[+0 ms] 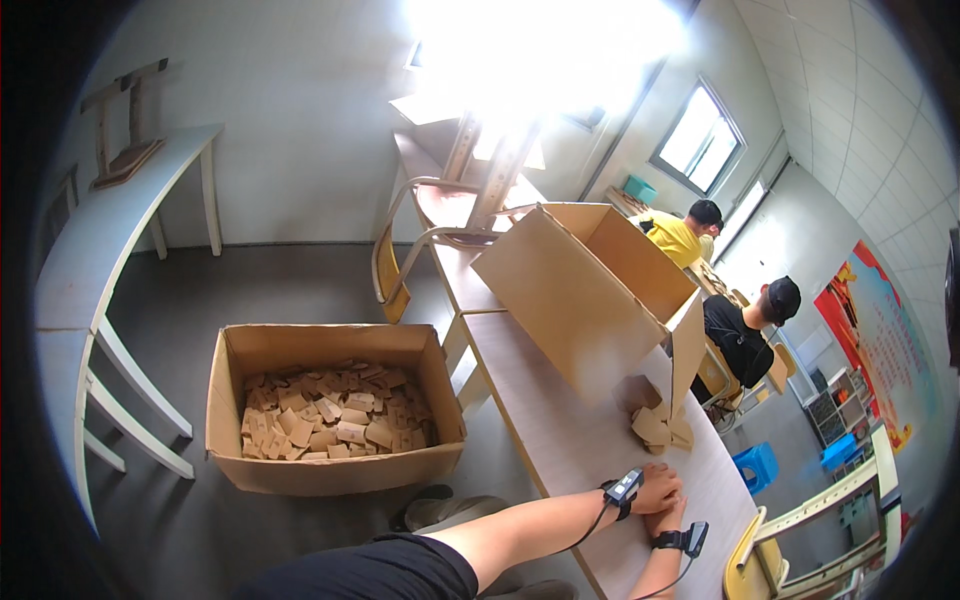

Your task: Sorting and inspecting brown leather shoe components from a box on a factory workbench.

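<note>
My left hand (656, 488) and my right hand (667, 516) are together over the light tabletop (590, 462), touching or nearly so. The left fingers are curled in; what they hold, if anything, is hidden. My right hand's fingers are mostly covered by the left. Each wrist wears a dark strap with a small device and a cable. Just beyond the hands lie a few small brown cardboard pieces (652, 430). They rest by a large open cardboard box (560, 290) that stands tilted in the view on the table.
On the floor to the left is an open carton (340, 475) with many small cardboard pieces (340, 410). A chair (395, 290) sits upturned on the far table. Two people (740, 335) are beyond the box. A yellow chair (755, 570) stands at right, a blue stool (757, 466) behind.
</note>
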